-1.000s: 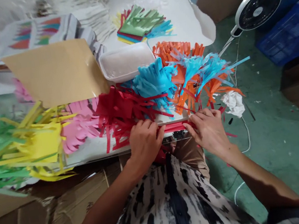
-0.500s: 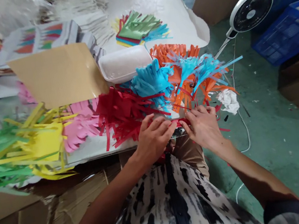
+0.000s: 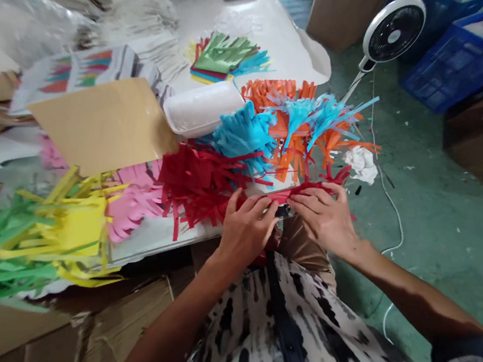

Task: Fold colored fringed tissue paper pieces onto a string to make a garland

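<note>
One red strip (image 3: 281, 197) runs along the near edge of the table (image 3: 285, 29) in the head view. From it, the left hand (image 3: 248, 222) at eight o'clock and right hand (image 3: 323, 214) at four hold it under curled fingers. Red fringe (image 3: 199, 175) lies at ten, blue fringe (image 3: 243, 132) at eleven, yellow fringe (image 3: 80, 226) at nine.
</note>
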Tool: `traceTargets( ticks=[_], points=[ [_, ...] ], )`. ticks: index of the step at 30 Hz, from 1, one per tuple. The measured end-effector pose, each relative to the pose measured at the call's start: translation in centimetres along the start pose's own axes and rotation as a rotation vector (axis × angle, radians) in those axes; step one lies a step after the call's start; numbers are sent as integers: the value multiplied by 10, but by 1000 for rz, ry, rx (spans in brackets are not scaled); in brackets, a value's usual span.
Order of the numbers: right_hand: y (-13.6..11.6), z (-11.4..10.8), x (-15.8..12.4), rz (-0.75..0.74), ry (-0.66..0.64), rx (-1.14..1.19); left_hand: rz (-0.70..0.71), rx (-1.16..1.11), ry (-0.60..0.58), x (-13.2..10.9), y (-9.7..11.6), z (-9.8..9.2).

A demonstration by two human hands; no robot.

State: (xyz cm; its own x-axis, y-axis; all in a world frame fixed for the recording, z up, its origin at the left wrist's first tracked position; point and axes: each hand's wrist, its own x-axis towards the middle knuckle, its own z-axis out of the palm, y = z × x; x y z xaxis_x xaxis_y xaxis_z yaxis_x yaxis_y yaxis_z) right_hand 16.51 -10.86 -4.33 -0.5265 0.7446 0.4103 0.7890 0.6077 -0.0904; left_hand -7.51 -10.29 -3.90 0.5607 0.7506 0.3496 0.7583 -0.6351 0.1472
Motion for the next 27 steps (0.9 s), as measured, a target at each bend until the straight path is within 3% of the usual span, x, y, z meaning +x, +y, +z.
traceTargets(
  ticks=[5,8,13,17,20,27],
  points=[
    [9,-2,6,37,-22,83,-47,91,100,-19,-35,-29],
    [15,-4,14,28,-33,80,-53,108,149,-14,-33,-37],
    [23,-5,26,-56,-80,28,115,-36,-54,18,-3,-14],
    [31,-3,27,-130,-74,-8,101,-19,-157,31,-1,2],
    [34,-1,26,-151,-63,5,102,-1,-170,30,-7,4],
    [36,5,30,-182,-27,-12,64,-49,-72,30,-10,5]
  ],
)
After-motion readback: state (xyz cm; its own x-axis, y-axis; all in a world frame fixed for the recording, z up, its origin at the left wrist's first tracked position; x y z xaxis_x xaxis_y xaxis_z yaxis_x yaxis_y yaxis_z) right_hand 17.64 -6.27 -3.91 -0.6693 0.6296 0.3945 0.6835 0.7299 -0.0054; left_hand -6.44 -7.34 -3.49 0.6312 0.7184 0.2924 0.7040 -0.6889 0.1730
